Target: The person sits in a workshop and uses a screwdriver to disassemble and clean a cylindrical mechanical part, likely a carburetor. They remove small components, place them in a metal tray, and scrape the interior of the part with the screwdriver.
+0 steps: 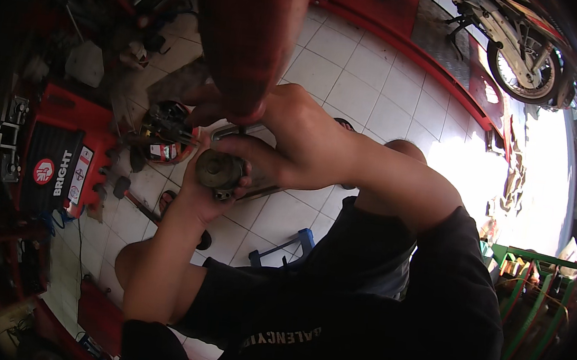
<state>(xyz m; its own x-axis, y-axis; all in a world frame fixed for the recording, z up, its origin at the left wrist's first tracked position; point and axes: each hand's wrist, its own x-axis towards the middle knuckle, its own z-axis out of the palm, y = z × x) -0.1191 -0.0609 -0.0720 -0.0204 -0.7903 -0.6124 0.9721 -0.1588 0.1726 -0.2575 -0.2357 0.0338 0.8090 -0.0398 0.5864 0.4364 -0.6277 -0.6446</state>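
A round, dull metal part with a stepped top and small holes along its lower edge rests in my left hand, whose fingers wrap round it from below and the right side. Just above it is my right hand, its thumb stretched over the part's upper edge and its fingers spread away from the thumb. Whether the thumb touches the part I cannot tell. A large red rounded post, blurred and close, covers some of the right hand's fingers.
A red case with a black panel stands at left. A hammer and a small blue stand are on the tiled floor. Tools and parts crowd the upper left. A motorcycle stands far right, above a green rack.
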